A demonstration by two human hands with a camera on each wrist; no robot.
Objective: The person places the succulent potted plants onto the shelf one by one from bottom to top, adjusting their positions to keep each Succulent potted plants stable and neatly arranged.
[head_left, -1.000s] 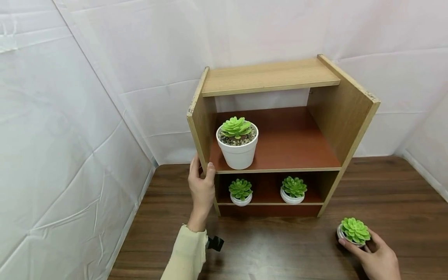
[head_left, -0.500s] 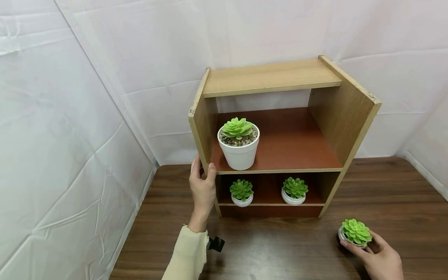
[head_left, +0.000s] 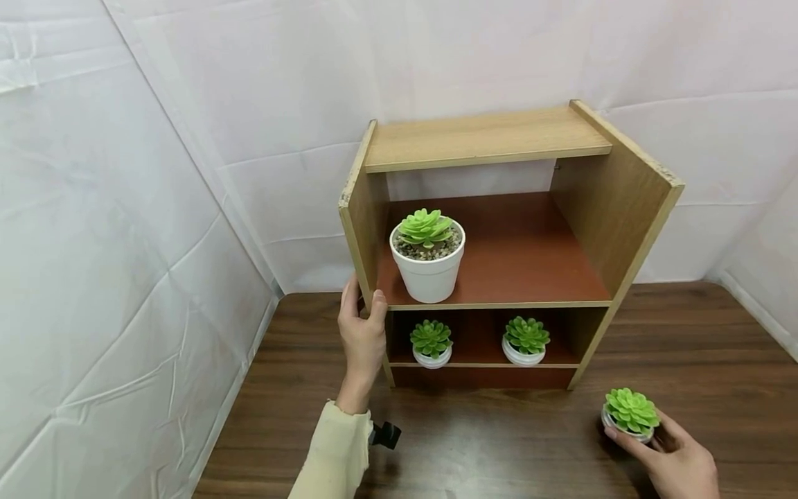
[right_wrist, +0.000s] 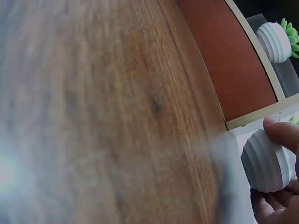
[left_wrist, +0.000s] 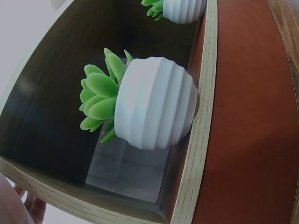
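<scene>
My left hand (head_left: 363, 339) grips the left side panel (head_left: 358, 229) of a small wooden shelf, thumb at the front edge and fingers behind it. At the lower right, my right hand (head_left: 679, 457) holds a small succulent in a ribbed white pot (head_left: 631, 412), right of the shelf; I cannot tell whether the pot touches the table. Two similar potted succulents stand on the lower shelf, one at the left (head_left: 431, 343) and one at the right (head_left: 525, 341). A larger succulent in a smooth white pot (head_left: 429, 267) stands at the left of the red-brown upper shelf.
The shelf's top board (head_left: 486, 137) spans its two side panels at the back. Under it all is a dark wood-grain table (head_left: 486, 443). White cloth (head_left: 156, 173) hangs behind and at both sides. A black strap piece (head_left: 385, 435) sticks out at the left wrist.
</scene>
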